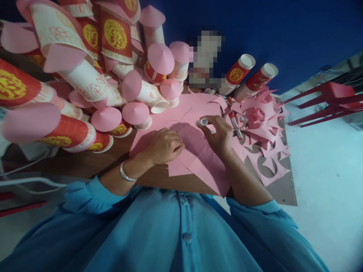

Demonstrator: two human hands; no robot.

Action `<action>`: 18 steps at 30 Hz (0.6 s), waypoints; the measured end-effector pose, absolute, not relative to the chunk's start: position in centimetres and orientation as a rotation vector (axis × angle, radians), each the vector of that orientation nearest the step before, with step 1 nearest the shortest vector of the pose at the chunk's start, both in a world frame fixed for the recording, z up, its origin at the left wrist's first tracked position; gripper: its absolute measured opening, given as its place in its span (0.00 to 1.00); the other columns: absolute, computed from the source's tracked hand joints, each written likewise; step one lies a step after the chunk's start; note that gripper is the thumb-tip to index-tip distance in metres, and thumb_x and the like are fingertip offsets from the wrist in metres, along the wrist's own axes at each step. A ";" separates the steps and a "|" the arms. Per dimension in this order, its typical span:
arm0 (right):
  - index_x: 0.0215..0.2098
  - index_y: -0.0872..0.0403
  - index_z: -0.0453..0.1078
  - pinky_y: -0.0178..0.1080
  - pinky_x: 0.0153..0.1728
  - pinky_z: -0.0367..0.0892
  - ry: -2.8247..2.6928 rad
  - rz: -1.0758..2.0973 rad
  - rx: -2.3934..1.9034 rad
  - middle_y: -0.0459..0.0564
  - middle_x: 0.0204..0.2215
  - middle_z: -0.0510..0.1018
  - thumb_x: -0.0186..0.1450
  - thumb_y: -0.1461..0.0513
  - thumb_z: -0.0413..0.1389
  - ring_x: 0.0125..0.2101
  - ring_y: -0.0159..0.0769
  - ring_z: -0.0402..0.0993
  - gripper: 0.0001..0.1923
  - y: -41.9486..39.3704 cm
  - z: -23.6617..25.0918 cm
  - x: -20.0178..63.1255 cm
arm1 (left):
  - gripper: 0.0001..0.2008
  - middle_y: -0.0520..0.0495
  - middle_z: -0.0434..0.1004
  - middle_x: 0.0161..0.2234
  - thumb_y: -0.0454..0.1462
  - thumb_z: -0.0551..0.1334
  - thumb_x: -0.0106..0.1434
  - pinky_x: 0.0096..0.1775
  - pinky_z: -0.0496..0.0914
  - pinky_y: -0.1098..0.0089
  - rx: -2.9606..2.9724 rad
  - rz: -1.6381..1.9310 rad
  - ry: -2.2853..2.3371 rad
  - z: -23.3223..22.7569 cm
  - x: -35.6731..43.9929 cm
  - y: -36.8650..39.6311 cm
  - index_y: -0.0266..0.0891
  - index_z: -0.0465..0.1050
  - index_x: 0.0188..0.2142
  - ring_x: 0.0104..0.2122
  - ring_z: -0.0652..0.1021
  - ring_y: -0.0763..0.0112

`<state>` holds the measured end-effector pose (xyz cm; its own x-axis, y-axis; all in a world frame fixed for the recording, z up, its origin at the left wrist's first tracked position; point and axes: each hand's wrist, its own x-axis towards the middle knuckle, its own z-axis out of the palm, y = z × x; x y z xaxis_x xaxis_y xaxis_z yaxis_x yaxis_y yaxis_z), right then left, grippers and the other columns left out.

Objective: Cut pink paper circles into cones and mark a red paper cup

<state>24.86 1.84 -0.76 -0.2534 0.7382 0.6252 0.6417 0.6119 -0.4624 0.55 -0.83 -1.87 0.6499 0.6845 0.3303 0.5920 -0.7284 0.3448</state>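
Observation:
My right hand (pixel 219 135) is closed around a small white glue stick (pixel 203 122), its round end pointing towards me, above the pink paper. My left hand (pixel 168 145) rests on the paper with its fingers curled in; whatever may lie under them is hidden. Between the two hands lies a rounded pink paper piece (pixel 191 138), partly in shadow. Beneath it are larger pink paper sheets (pixel 181 166), overlapping on the brown table (pixel 153 179).
Red and white paper cups with pink paper cones (pixel 136 113) crowd the left side. Stacked cups (pixel 238 73) stand at the back right, near a marker (pixel 236 124), scissors (pixel 241 120) and cut pink paper scraps (pixel 266 124). A red stool (pixel 331 98) stands off to the right.

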 end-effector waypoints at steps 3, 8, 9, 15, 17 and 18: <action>0.46 0.50 0.78 0.43 0.42 0.78 -2.038 0.229 -0.998 0.53 0.39 0.87 0.75 0.57 0.61 0.39 0.42 0.83 0.06 1.4 -1.0 24.1 | 0.13 0.47 0.85 0.32 0.36 0.62 0.72 0.39 0.70 0.61 2.699 0.647 1.051 -1.6 0.6 -0.8 0.42 0.82 0.32 0.36 0.82 0.63; 0.46 0.50 0.77 0.42 0.42 0.77 -2.161 0.214 -0.899 0.52 0.38 0.87 0.75 0.58 0.60 0.39 0.43 0.84 0.06 1.7 -2.0 23.1 | 0.13 0.47 0.84 0.31 0.36 0.62 0.72 0.38 0.70 0.61 2.732 0.647 1.047 -1.3 0.7 -0.8 0.41 0.82 0.31 0.35 0.82 0.62; 0.47 0.50 0.77 0.42 0.41 0.77 -2.159 0.197 -0.901 0.52 0.38 0.87 0.75 0.58 0.60 0.39 0.43 0.84 0.06 1.9 -2.2 23.1 | 0.13 0.47 0.84 0.30 0.35 0.62 0.72 0.38 0.70 0.61 2.730 0.655 1.042 -1.3 0.7 -0.8 0.41 0.82 0.31 0.35 0.81 0.63; 0.45 0.51 0.78 0.44 0.41 0.77 -2.074 0.172 -0.994 0.54 0.38 0.86 0.75 0.58 0.60 0.39 0.43 0.83 0.06 2.3 -1.8 24.2 | 0.12 0.47 0.85 0.32 0.35 0.63 0.71 0.39 0.70 0.61 2.684 0.625 1.045 -1.6 0.6 -0.8 0.43 0.84 0.33 0.36 0.82 0.64; 0.44 0.50 0.78 0.44 0.44 0.78 -1.916 0.237 -1.051 0.53 0.40 0.86 0.74 0.57 0.62 0.41 0.43 0.83 0.06 2.2 -1.3 24.7 | 0.11 0.47 0.85 0.33 0.35 0.63 0.71 0.40 0.71 0.62 2.658 0.615 1.048 -1.6 0.6 -0.8 0.43 0.84 0.33 0.37 0.82 0.64; 0.44 0.49 0.78 0.44 0.45 0.79 -1.800 0.290 -1.071 0.52 0.41 0.86 0.73 0.56 0.63 0.42 0.42 0.83 0.06 2.2 -1.0 24.9 | 0.11 0.47 0.86 0.34 0.35 0.63 0.71 0.41 0.71 0.62 2.648 0.614 1.045 -1.5 0.6 -0.8 0.43 0.84 0.34 0.37 0.82 0.64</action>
